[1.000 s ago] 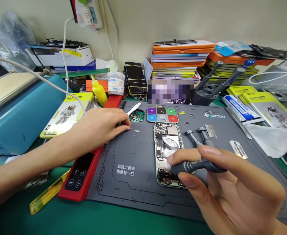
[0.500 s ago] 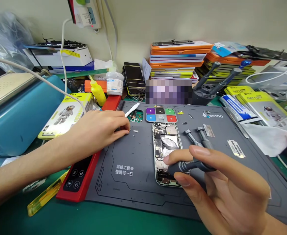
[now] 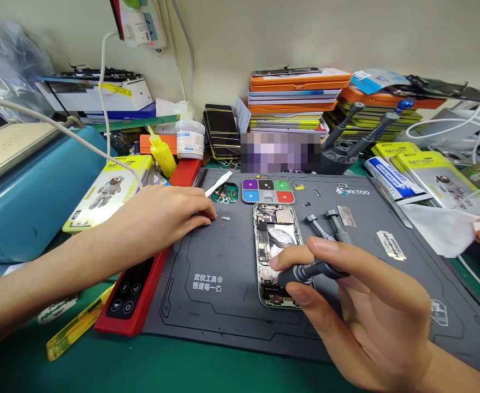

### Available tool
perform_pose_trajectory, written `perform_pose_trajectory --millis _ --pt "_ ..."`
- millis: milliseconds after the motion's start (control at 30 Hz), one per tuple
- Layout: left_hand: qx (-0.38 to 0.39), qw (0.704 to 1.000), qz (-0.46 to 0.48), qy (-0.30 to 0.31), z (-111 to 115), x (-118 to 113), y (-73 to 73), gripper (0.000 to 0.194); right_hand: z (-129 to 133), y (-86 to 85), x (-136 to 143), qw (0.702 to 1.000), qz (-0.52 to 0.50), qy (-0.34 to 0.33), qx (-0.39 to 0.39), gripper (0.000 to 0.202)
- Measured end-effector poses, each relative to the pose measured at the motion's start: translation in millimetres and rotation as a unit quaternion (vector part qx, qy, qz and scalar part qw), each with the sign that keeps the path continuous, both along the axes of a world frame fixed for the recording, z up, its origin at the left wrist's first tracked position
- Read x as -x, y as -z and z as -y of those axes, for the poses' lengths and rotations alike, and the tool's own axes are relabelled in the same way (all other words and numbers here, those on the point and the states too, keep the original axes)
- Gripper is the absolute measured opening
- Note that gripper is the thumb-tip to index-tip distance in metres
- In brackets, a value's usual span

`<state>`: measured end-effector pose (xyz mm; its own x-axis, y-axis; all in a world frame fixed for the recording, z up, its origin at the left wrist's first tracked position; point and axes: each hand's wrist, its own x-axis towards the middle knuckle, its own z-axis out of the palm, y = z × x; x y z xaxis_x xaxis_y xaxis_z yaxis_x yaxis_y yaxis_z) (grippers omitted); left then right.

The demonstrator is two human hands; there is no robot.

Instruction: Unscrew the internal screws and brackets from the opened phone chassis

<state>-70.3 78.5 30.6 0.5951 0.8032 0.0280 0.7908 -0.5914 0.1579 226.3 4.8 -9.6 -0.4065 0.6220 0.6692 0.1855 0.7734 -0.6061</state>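
Observation:
My right hand (image 3: 381,305) grips a dark grey screwdriver (image 3: 299,274) between thumb and fingers, its rounded end over the lower part of an opened phone (image 3: 279,217). The phone lies face up with its inner boards and silver parts bare; my fingers and the screwdriver cover its lower right side. My left hand (image 3: 178,213) rests at the mat's left side with fingers curled together. What they hold, if anything, is hidden. A white plastic pry tool (image 3: 219,184) sticks out behind the left hand. A small metal piece (image 3: 225,218) lies just right of those fingertips.
On the grey mat (image 3: 231,322) are a coloured screw tray (image 3: 267,191), two more screwdrivers (image 3: 338,226) and a razor blade (image 3: 391,245). A red-framed control panel (image 3: 135,319) borders the left. A screwdriver stand (image 3: 340,155) and stacked orange boxes (image 3: 299,82) stand behind.
The view has shifted slightly. My right hand has moved a little left with the screwdriver, still over the phone's lower part. My left hand has stayed in place.

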Motion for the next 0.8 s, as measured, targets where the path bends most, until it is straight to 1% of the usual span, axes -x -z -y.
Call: perform_pose_trajectory --millis 167,367,533,667,800 --pt "0.024 1.000 0.013 0.006 -2.9 -0.6 -3.0 0.022 -0.8 -0.2 0.7 1.000 0.009 -0.005 -0.004 0.080" --pt "0.047 0.998 0.035 -0.017 -5.3 -1.0 -6.9 0.025 -0.9 -3.5 3.5 1.000 0.009 0.004 0.007 0.080" --pt "0.055 0.997 0.048 -0.026 -6.7 -1.6 -9.8 0.023 -0.7 -2.3 2.8 1.000 0.007 0.015 0.011 0.081" --pt "0.052 0.996 0.060 -0.031 -7.7 -0.3 -8.8 0.024 -0.7 -0.8 2.3 1.000 -0.007 0.012 0.024 0.082" --pt "0.048 0.996 0.069 -0.032 -8.6 1.6 -6.6 0.026 -1.1 -1.3 1.2 1.000 -0.006 0.018 0.019 0.080"
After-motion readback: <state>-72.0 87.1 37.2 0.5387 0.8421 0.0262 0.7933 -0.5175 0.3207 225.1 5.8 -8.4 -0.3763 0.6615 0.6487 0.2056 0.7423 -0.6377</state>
